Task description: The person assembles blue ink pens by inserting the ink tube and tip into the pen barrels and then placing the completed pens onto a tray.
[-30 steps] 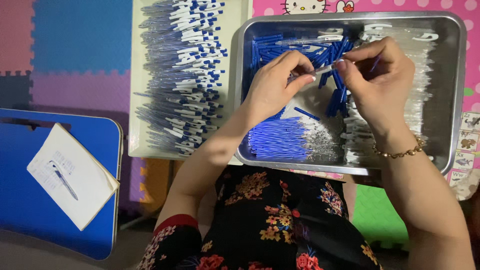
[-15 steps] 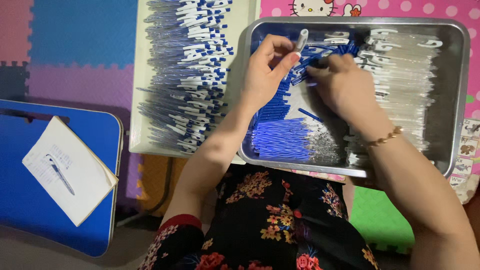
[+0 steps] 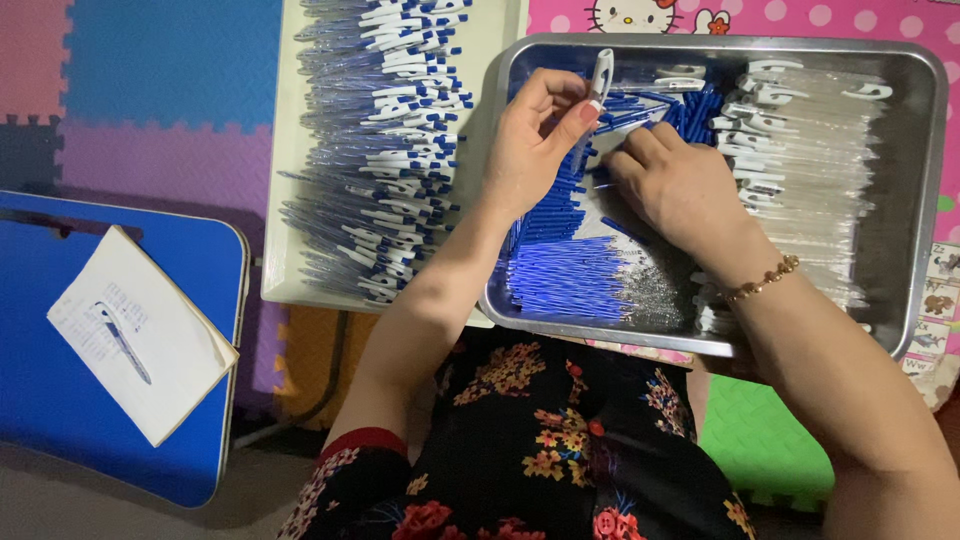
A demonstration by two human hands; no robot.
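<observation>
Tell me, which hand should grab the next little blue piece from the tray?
Probably the right hand. It already lies palm down on the loose blue pieces in the metal tray, fingers among them. The left hand is busy, pinching a clear pen barrel upright above the tray.

You're at home on the floor, coloured foam play mats [image 3: 150,90] under you, cartoon-cat mat [image 3: 800,20], blue folding lap worktop [image 3: 40,400], piecework setup.
</observation>
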